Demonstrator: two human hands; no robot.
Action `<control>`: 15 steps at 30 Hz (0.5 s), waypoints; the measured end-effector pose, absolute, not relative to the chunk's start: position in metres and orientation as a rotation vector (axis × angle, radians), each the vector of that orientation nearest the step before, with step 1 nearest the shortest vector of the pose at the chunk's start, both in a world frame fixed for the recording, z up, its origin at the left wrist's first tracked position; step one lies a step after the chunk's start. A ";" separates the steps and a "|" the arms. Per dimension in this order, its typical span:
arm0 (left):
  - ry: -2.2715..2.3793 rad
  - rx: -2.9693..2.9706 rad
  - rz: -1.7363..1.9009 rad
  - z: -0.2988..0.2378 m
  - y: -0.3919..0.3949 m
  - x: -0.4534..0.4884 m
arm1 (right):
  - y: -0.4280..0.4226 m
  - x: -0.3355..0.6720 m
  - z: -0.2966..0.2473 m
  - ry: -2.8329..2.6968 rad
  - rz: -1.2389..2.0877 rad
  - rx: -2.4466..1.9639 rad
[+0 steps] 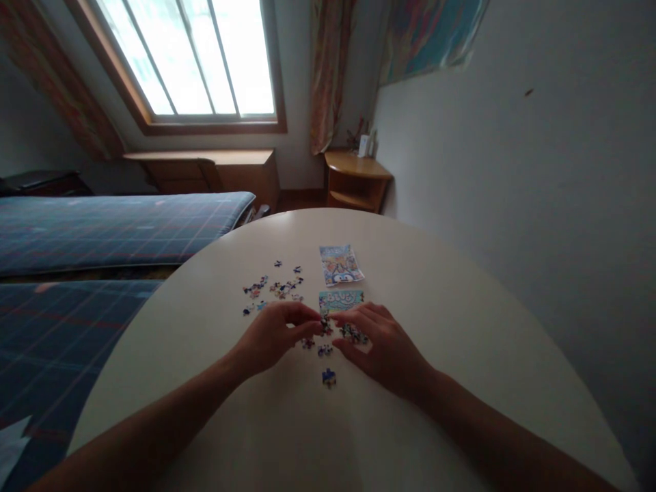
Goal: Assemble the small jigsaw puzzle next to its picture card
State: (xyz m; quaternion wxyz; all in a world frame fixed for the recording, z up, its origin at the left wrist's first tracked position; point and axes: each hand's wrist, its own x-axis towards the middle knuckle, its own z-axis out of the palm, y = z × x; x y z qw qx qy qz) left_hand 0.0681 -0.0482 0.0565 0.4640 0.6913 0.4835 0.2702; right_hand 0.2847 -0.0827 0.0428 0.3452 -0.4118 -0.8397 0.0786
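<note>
Left hand (279,331) and right hand (384,348) close in on a jigsaw clump (326,326)

In the head view, both of the person's hands face each other over the near middle of a round white table (461,321). The left hand's thumb and forefinger are bent toward one another, their tips at the left side of the clump; in this dim light one cannot tell whether they pinch it or merely touch it. The right hand is looser, its thumb and forefinger spread well apart, with no piece clearly held; the forefinger's tip comes close to the clump's right side.

The clump therefore lies between the two sets of fingertips, right of the left hand and left of the right, with neither hand plainly nearer. It is too small and shadowed for its long axis to be read. Just beyond it is a teal printed panel (342,301), its longer side running left to right, its near edge partly behind the fingers.

A patch of pieces (353,333) sits in the gap between the right thumb and forefinger. Nearer the person are a pale piece (324,350) and, farther down, a blue piece (329,377). Scattered pieces (284,288) lie beyond the left hand, and a printed sheet (341,265) lies past the panel.
</note>
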 end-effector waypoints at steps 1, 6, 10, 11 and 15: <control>1.162 1.708 0.668 0.055 -0.051 0.070 | -0.084 0.283 0.043 -2.181 0.215 -1.059; 1.078 1.702 0.710 0.049 -0.057 0.074 | -0.085 0.282 0.042 -2.175 0.259 -1.009; 1.043 1.601 0.752 0.044 -0.058 0.075 | -0.084 0.283 0.042 -2.164 0.254 -0.972; 1.044 1.599 0.753 0.043 -0.058 0.076 | -0.084 0.284 0.043 -2.164 0.257 -0.967; 1.031 1.620 0.741 0.043 -0.059 0.076 | -0.083 0.286 0.045 -2.171 0.270 -0.971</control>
